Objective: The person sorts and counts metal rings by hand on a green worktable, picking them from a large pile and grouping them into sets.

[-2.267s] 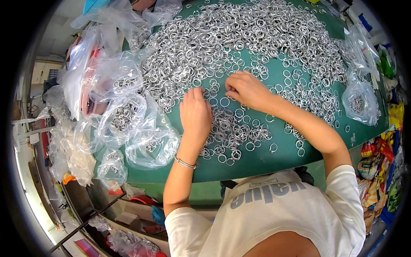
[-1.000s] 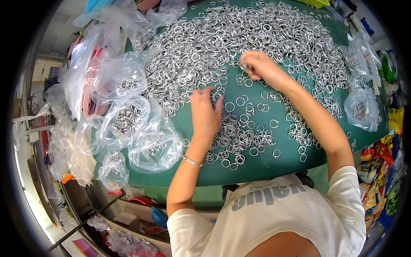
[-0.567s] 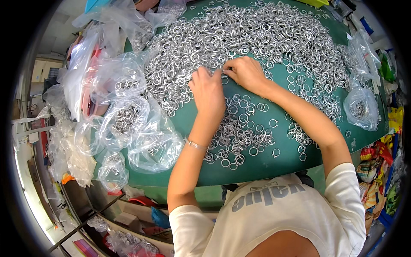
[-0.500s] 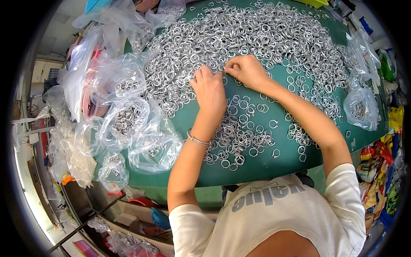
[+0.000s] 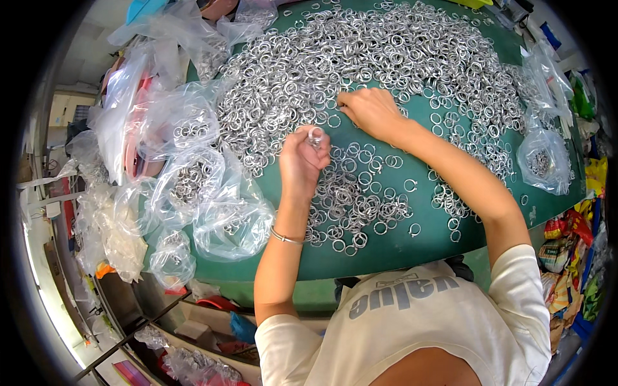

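My left hand [image 5: 302, 161] is turned palm up just below the big heap, its fingers curled round a few silver rings [image 5: 315, 136]. Beside it, my right hand [image 5: 373, 110] is palm down at the heap's near edge. Its fingers are bent together, and whatever is between their tips is hidden. Ahead of both hands spreads the large heap of silver rings [image 5: 386, 48] on the green tabletop [image 5: 277, 257]. A smaller pile of rings [image 5: 360, 199] lies between my forearms, with several loose ones at its right side.
Clear plastic bags with rings [image 5: 235, 222] crowd the table's left side. Another clear bag with rings [image 5: 542, 161] sits at the right edge. Several rings [image 5: 450, 199] lie by my right forearm. An open drawer [image 5: 212, 321] is below the table's left front edge.
My left hand has drawn back toward me and turned palm up, now showing rings in its fingers. My right hand has rolled palm down at nearly the same spot.
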Tool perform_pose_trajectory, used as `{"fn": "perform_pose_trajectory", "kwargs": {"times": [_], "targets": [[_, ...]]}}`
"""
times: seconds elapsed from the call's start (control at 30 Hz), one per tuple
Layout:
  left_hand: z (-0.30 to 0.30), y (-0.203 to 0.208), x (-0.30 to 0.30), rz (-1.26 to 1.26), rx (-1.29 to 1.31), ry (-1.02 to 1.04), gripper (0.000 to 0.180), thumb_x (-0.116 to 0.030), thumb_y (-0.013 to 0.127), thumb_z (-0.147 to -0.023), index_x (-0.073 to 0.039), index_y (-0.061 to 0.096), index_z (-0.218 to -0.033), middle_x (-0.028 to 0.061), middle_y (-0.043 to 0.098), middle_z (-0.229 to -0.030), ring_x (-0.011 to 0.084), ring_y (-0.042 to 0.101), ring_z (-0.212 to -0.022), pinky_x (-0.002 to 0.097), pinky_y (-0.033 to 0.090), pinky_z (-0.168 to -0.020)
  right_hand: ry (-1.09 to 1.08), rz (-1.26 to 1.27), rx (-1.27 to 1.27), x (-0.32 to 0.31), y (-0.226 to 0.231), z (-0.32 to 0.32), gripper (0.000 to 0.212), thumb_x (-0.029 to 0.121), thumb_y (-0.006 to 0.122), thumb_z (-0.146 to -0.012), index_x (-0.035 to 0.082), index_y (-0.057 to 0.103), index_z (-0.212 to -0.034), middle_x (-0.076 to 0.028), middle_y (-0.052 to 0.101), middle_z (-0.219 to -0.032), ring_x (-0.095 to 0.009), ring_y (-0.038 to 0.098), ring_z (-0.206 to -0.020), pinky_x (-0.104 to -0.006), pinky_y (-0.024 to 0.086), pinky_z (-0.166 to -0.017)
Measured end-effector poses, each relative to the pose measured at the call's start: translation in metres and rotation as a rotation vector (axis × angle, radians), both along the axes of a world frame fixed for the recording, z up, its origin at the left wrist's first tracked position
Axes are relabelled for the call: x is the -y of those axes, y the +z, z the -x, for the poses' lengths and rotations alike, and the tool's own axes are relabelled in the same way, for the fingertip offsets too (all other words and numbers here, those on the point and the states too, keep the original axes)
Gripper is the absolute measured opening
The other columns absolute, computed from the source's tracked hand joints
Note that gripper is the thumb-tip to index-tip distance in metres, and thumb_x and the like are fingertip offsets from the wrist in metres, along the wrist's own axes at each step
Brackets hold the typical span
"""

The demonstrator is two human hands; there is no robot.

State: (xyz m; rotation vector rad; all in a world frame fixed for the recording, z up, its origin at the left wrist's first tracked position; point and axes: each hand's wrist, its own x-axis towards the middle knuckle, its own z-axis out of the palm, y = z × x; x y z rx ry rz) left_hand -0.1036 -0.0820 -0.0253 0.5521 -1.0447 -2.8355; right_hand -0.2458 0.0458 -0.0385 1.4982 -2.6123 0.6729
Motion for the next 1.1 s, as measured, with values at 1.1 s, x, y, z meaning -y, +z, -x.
{"fn": "perform_pose_trajectory", "kwargs": {"times": [1.1], "targets": [[-0.021, -0.003, 0.002, -0.114, 0.109, 0.021, 0.006, -0.008, 0.05, -0.088, -0.004, 0.048, -0.084, 0.007, 0.052, -0.07, 0.0069, 0.042, -0.052, 0.0184, 0.031, -0.04, -0.071, 0.269, 0.548, 0.015, 0.014, -0.015, 0.016, 0.02, 0.063, -0.08, 0.004, 0.062, -0.08, -0.005, 0.054, -0.052, -0.014, 0.049, -0.046, -0.0316, 0.039, -0.045]]}}
